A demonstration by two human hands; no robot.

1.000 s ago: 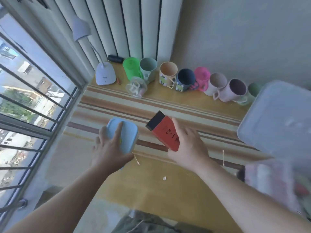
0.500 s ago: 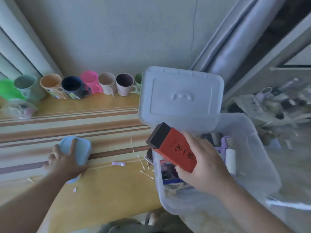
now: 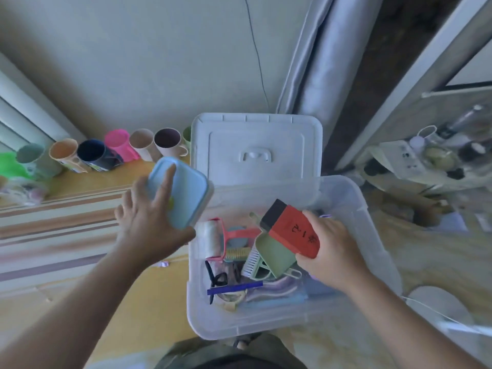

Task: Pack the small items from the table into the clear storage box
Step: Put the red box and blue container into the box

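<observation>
The clear storage box stands open beside the table, its white lid leaning up behind it. Inside lie a lint roller, a green dustpan, a comb and other small items. My right hand grips a red box with a black end and holds it over the inside of the storage box. My left hand holds a light blue lidded container in the air at the storage box's left rim.
A row of coloured mugs lines the wall on the yellow table. A striped mat covers the table's left part. A curtain hangs behind the storage box. A cluttered shelf is at the right.
My view has swung right onto the storage box. My right hand lowered the red box into the box's opening. My left hand lifted the blue container off the mat and brought it to the rim.
</observation>
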